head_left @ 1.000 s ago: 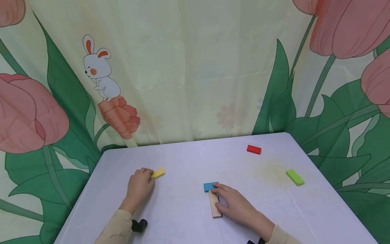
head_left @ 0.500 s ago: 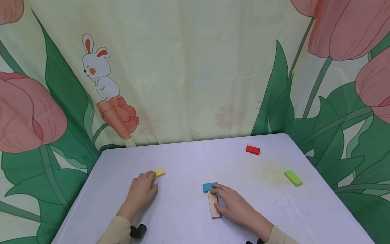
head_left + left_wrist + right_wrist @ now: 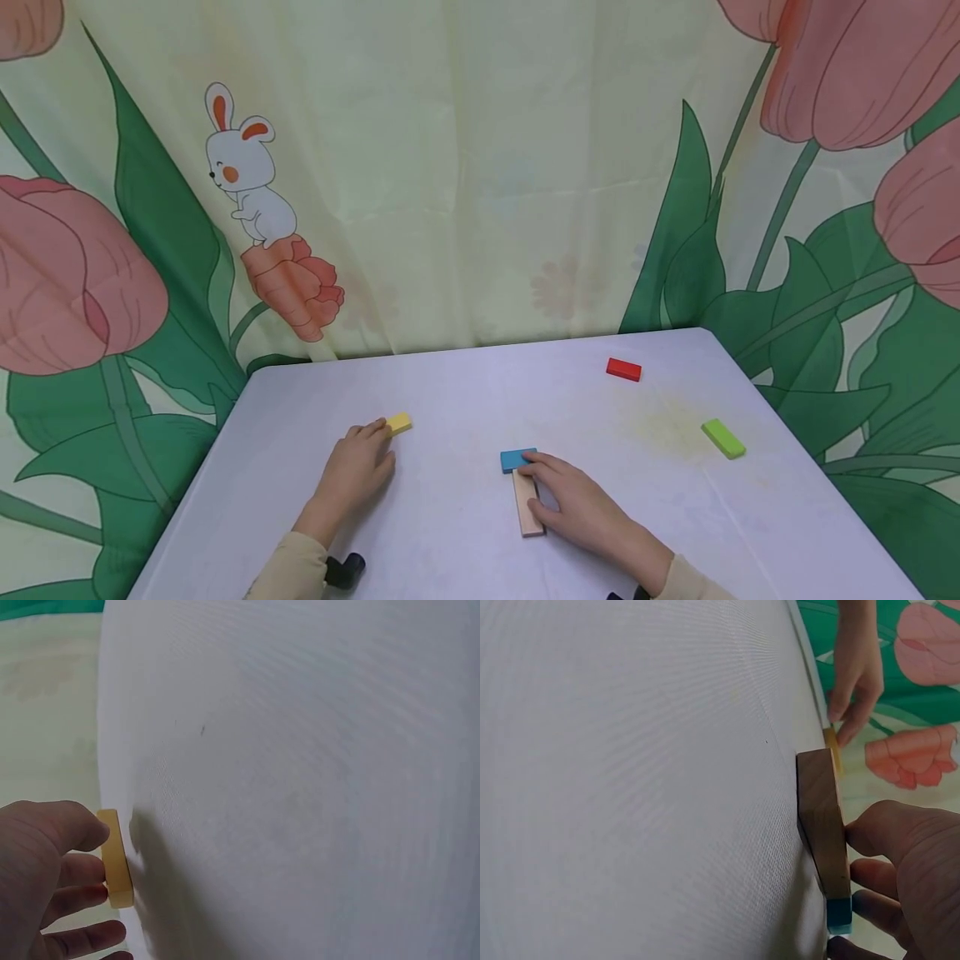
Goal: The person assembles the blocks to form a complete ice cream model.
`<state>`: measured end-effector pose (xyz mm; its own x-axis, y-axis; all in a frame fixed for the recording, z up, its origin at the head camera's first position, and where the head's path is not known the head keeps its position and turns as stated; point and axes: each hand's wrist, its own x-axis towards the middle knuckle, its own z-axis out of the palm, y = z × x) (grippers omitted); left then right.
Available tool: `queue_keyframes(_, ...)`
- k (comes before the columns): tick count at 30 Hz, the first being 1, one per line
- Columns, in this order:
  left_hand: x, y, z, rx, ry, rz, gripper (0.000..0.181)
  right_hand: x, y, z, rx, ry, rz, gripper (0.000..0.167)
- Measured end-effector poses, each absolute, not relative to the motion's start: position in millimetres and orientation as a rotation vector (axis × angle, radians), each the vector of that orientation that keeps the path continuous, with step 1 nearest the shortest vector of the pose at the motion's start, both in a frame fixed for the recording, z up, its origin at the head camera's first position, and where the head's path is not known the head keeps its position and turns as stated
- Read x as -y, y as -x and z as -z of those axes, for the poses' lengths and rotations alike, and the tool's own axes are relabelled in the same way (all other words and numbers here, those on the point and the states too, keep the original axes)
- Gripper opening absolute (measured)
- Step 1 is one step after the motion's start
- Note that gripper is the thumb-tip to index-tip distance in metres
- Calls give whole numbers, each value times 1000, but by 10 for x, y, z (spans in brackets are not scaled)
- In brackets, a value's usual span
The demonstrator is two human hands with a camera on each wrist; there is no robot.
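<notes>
In the head view my left hand (image 3: 356, 475) rests its fingertips on the left end of a yellow block (image 3: 401, 423) on the table; its thumb appears apart from the block. The left wrist view shows that yellow block (image 3: 115, 859) beside the fingers. My right hand (image 3: 581, 504) touches a plain wooden block (image 3: 528, 508) and a blue block (image 3: 516, 460), with its thumb on the wooden one. These two blocks lie end to side, the blue one crosswise at the far end. Fingers partly cover both.
A red block (image 3: 624, 369) lies near the back edge of the white-covered table (image 3: 465, 533). Toward the right edge lies a green block (image 3: 723, 438). Behind the table hangs a curtain (image 3: 465, 208) printed with tulips and a rabbit.
My left hand has shifted slightly right, its thumb coming into sight, and the yellow block has moved slightly right. The right hand and the blocks under it look unchanged.
</notes>
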<state>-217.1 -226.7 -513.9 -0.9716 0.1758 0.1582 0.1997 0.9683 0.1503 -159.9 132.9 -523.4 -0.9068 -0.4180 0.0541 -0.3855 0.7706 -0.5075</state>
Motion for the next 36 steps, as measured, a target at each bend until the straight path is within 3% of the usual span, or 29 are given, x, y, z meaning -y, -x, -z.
queue_keyframes(36,1802,2220,5186,2982,457,325,48,-1322,1598,5233,-2906,650,814,42)
